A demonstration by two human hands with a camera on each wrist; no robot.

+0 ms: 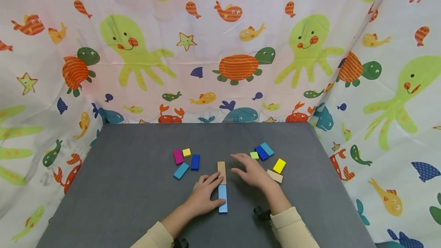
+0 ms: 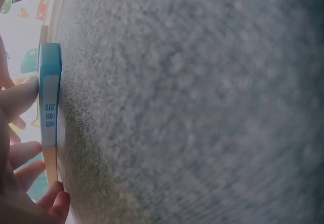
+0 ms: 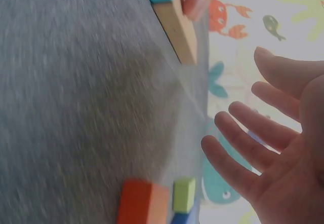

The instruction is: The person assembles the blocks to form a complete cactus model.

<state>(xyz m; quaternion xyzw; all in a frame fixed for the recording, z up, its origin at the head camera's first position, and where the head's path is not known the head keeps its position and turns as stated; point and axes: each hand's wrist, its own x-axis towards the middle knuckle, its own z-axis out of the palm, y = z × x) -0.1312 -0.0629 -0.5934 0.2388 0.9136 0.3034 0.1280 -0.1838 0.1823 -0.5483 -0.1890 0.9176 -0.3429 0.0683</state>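
A natural wood block [image 1: 221,172] and a light blue block [image 1: 222,199] lie end to end in a line on the grey table. My left hand [image 1: 203,195] is at their left side, its thumb on the light blue block and fingers at the wood one. In the left wrist view the blue block [image 2: 49,92] shows printed characters on its side. My right hand [image 1: 253,171] hovers to the right of the line, fingers spread and holding nothing. Below it, the right wrist view shows an orange block [image 3: 142,202], which the hand hides in the head view.
Left of the line lie magenta [image 1: 178,157], small yellow [image 1: 187,152], dark blue [image 1: 195,162] and teal [image 1: 181,171] blocks. On the right are green [image 1: 254,155], blue [image 1: 261,153], yellow [image 1: 279,165] and pale wood [image 1: 275,176] blocks. A sea-animal curtain [image 1: 203,60] stands behind.
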